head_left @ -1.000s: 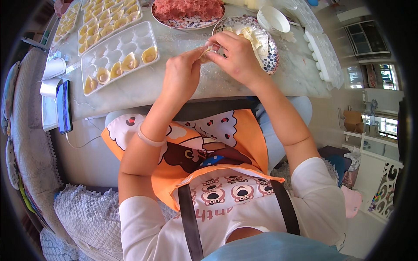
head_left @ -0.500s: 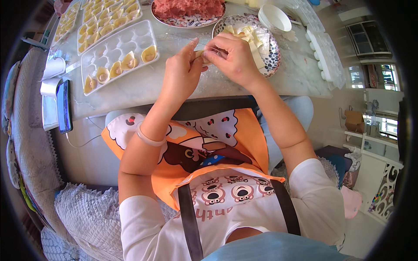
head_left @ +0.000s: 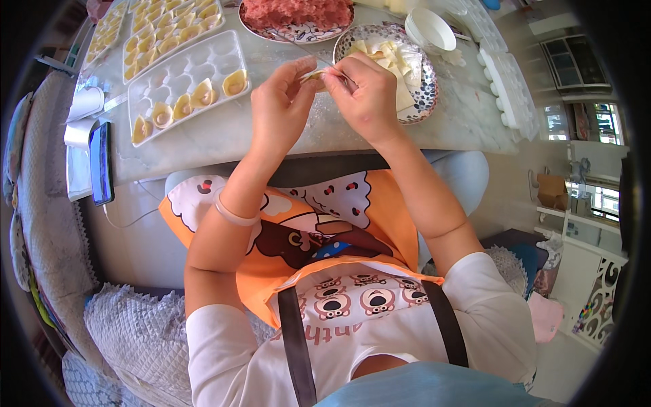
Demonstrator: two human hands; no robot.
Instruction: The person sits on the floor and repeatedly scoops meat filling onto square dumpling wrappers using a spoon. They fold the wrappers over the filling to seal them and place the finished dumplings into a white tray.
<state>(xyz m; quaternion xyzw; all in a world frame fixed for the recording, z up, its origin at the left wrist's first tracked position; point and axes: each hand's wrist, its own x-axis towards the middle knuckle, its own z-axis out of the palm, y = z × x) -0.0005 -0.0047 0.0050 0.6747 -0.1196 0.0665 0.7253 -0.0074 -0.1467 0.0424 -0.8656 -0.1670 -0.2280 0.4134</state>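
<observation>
Head view shows how we pinch a small wrapper [head_left: 312, 75] above the marble table [head_left: 203, 150], the fingertips of left hand [head_left: 279, 98] and right hand [head_left: 364, 91] closed on it; the right one also holds a thin stick [head_left: 304, 49].

The part-hidden dough [head_left: 311, 76] is perhaps tinted cream; the minced meat [head_left: 298, 12] is coloured pink; the wrapper plate [head_left: 426, 102] is speckled with dark blue; the apron [head_left: 395, 216] is patterned on orange.

marbled table [head_left: 464, 112], quilted grey seat covers [head_left: 135, 332], bright window [head_left: 605, 201]
</observation>
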